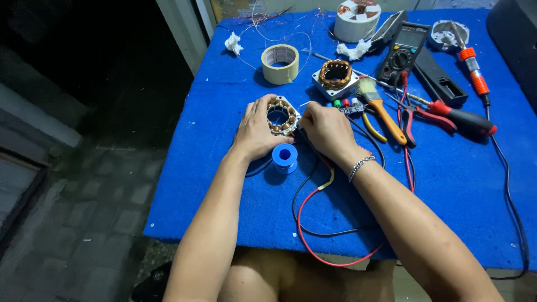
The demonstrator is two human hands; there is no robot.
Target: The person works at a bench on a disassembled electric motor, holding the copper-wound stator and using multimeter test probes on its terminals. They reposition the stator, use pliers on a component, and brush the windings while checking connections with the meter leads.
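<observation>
My left hand [254, 131] grips a small ring-shaped motor stator [281, 116] with copper windings, holding it tilted on the blue table cover [224, 168]. My right hand [327, 130] is closed against the stator's right side; what it pinches is hidden, though red and black leads [305, 215] run out from under it. A blue solder spool [285, 157] stands just in front of both hands, between the wrists. A bracelet sits on my right wrist.
Behind the hands lie a second stator [335, 75], a tape roll [280, 63], a brush [376, 100], pliers [425, 114], a multimeter [404, 51], a red-handled screwdriver [467, 120], an orange soldering iron [474, 72] and a larger white stator [357, 18]. The table's left edge drops to a dark floor.
</observation>
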